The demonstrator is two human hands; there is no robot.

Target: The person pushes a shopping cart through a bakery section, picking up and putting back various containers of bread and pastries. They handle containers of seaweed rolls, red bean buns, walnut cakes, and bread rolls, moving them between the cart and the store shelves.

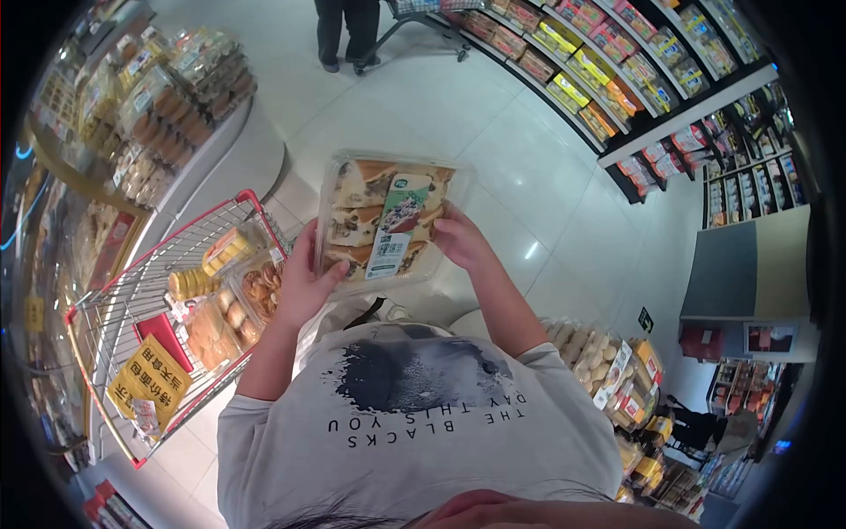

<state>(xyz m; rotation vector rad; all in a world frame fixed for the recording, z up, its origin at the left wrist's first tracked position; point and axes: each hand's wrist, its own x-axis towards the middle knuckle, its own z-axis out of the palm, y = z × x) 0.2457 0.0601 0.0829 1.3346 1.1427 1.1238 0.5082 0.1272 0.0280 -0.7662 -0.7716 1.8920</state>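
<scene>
Between my two hands is a clear plastic box of bread (pixel 357 198), held up in front of my chest. Slices or loaves dotted with dark bits show through its lid, and a green and white label runs down the middle. My left hand (pixel 308 273) grips the lower left edge, thumb on top. On the right edge, my right hand (pixel 459 236) has its thumb over the lid; the fingers beneath are hidden. A shopping cart (pixel 132 256) stands just left of my left arm, with several packs of bread (pixel 227 326) in it.
A yellow sign (pixel 150 383) hangs on the cart. Behind the cart, a curved counter (pixel 233 163) carries stacked baked goods. Shelves of packaged food (pixel 608 70) curve along the upper right. A person (pixel 348 31) stands by another cart ahead. More bread packs (pixel 608 370) lie to my right.
</scene>
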